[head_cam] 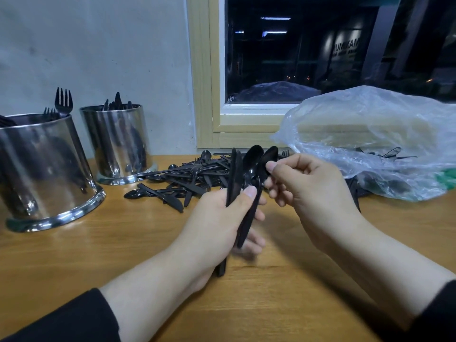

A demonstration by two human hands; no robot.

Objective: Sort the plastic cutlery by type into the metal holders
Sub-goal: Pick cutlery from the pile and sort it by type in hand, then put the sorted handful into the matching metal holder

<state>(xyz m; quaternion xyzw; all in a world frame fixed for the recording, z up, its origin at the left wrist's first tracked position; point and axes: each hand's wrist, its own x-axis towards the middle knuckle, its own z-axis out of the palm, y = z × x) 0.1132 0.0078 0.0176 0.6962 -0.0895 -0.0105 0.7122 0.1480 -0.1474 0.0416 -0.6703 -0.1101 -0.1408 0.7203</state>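
Note:
My left hand [217,218] grips a bunch of black plastic cutlery [237,174] upright over the table, with knives on the left of the bunch and spoons on the right. My right hand [308,186] pinches the bowl of the rightmost spoon [270,156] between thumb and forefinger. Behind my hands lies a loose pile of black cutlery [182,178]. Two metal holders stand at the left: the near one [42,174] holds forks, the far one [116,141] holds knives.
A crumpled clear plastic bag [370,139] with more cutlery under it lies at the right, against the window frame [204,95]. The wooden table [123,243] runs to the wall behind the holders.

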